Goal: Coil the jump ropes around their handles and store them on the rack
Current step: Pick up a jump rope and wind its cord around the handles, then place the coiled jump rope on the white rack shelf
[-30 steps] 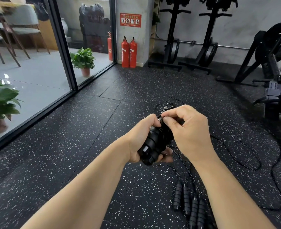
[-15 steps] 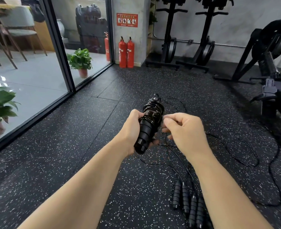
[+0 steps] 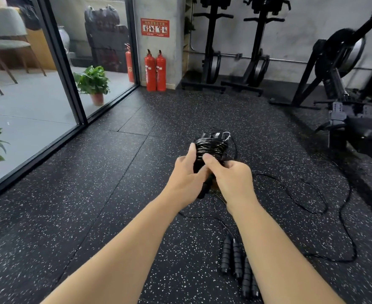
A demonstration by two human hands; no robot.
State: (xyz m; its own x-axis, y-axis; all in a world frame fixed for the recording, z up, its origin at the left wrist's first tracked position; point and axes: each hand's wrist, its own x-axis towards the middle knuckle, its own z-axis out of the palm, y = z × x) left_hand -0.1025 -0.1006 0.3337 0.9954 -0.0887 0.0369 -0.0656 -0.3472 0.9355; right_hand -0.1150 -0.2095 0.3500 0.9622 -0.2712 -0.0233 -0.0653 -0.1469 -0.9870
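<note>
A bundle of black jump rope handles (image 3: 210, 150), wound round with shiny black cord, is held upright in mid-air above a black speckled rubber floor (image 3: 93, 194), near the middle of the view. The left hand (image 3: 186, 178) is wrapped around the lower part of the bundle, its thumb laid up along the coils. The right hand (image 3: 231, 178) is closed against the bundle from the right, its fingers pinched at the cord just under the coils. From beneath the hands, loose black cord (image 3: 301, 194) trails down and is spread in wide loops over the floor towards its right edge. More black handles (image 3: 235, 260) are lying side by side on the floor close to its near edge, partly hidden by the right forearm. At the floor's far edge two red fire extinguishers (image 3: 155, 71) are stood against a grey pillar, and black exercise machines (image 3: 342, 84) are ranged along the wall. A glass partition (image 3: 55, 62) is set along the left edge, with potted plants (image 3: 93, 84) behind it.
</note>
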